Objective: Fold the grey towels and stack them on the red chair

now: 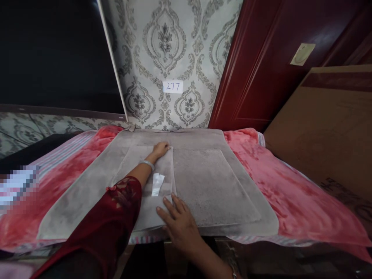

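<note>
A grey plush cloth lies spread out, its left part folded over so that an edge runs down the middle. A pale label shows on the folded part. My left hand, a bracelet at its wrist, is closed at the far end of that edge, fingers pinching the cloth. Near the front end of the same edge, my right hand rests palm down with its fingers spread, touching the cloth and holding nothing.
A larger grey mat lies beneath, over a red and pink blanket. A dark television stands at the left, a cardboard box at the right. Behind are patterned wallpaper, a paper marked 277 and a red door.
</note>
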Demonstrator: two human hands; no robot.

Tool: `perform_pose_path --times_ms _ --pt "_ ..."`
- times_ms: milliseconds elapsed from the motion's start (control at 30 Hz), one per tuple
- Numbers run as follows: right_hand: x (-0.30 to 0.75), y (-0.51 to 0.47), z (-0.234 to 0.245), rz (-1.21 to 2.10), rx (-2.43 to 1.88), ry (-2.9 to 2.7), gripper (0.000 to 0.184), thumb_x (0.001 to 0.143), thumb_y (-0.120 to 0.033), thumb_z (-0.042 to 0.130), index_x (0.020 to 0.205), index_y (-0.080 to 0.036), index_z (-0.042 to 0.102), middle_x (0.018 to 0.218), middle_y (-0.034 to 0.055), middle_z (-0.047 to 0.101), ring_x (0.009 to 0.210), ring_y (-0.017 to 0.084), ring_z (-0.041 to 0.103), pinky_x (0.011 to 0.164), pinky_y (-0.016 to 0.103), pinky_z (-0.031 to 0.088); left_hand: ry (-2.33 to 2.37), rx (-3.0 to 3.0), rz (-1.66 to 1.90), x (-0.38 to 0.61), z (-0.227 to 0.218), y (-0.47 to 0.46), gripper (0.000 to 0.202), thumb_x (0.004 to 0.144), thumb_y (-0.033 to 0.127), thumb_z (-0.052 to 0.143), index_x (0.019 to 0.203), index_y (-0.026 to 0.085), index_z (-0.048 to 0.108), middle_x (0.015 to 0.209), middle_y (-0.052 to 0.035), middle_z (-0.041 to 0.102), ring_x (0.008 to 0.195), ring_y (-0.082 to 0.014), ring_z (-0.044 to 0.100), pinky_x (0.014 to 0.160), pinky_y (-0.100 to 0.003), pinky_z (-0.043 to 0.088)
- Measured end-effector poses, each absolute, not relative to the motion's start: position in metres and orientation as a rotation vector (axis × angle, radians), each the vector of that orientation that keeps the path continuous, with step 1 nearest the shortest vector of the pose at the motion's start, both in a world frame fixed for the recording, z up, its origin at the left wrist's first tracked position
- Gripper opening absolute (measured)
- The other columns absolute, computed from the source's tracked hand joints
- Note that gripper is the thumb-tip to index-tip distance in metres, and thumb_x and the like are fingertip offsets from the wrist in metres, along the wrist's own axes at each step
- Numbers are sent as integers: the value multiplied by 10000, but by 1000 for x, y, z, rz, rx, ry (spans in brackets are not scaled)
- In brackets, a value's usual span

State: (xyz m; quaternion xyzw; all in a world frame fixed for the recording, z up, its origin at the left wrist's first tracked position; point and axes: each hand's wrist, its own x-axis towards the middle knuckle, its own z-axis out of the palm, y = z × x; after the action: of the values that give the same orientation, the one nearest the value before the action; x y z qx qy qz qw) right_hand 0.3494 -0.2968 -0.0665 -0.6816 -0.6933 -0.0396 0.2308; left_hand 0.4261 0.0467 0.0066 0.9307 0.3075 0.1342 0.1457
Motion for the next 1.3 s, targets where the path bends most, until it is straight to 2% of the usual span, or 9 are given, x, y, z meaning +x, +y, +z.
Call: perform_pose_path --times_ms 133,333,500,633,767,833,1000,1200,1300 --pt "348 -298 -65 -114 -1864 -1874 602 928 -244 634 1507 -287 475 1598 78 424 1523 332 256 1185 566 344 882 2721 390 423 -5 43 216 934 272 539 998 201 732 1160 -97 726 1109 -243 630 943 -315 445" --pt "349 -303 -51 -68 -1823 -1849 577 955 -356 627 1506 -279 475 1603 85 415 1520 336 254 1200 547 323 868 2798 321 427 15 43 232 904 258 547 1024 193 735 1142 -99 731 1100 -248 642 924 -312 475" --pt "362 -308 -44 -1 -1755 -1898 587 959 -473 615 1493 -261 493 1587 94 440 1508 286 290 1205 484 319 954 2883 412 416 38 30 448 890 282 545 1295 125 652 1358 -186 628 1293 -329 549 1070 -392 423" --pt "415 -326 -45 -80 -1787 -1691 454 992 -358 538 1420 -210 570 1484 124 554 1398 226 461 1166 434 372 922 3040 311 401 23 -5 566 951 417 447 1400 92 562 1446 -220 559 1396 -358 455 1149 -499 349" --pt "492 -365 -43 -331 -2076 -1170 438 949 -256 496 1367 -191 609 1384 147 625 1298 271 545 1120 488 399 883 3096 226 392 -2 -35 658 986 429 341 1506 33 420 1589 -257 372 1498 -374 302 1183 -571 269" --pt "524 -384 -39 -402 -2263 -924 430 917 -246 509 1315 -141 634 1271 183 672 1209 302 585 1074 493 419 877 3094 223 391 -6 -40 672 992 433 322 1521 24 394 1600 -263 348 1509 -377 278 1189 -573 252" --pt "563 -400 -31 -36 -2482 -581 337 927 -285 532 1189 -126 671 1040 133 726 985 239 658 901 339 471 865 3095 223 389 -4 -40 660 999 446 301 1537 74 389 1611 -250 335 1517 -370 266 1184 -572 255" --pt "583 -383 -24 152 -2423 -521 293 850 -280 648 1104 -151 716 1127 134 738 1061 259 671 921 334 466 813 2954 227 391 6 -32 641 984 442 334 1531 119 415 1618 -194 355 1518 -344 284 1198 -575 253" --pt "589 -376 -16 231 -2336 -500 263 797 -241 680 1037 -150 736 1131 132 745 1095 273 672 943 344 480 725 2765 199 387 19 -20 613 992 415 294 1496 116 473 1568 -176 445 1471 -295 396 1194 -470 321"
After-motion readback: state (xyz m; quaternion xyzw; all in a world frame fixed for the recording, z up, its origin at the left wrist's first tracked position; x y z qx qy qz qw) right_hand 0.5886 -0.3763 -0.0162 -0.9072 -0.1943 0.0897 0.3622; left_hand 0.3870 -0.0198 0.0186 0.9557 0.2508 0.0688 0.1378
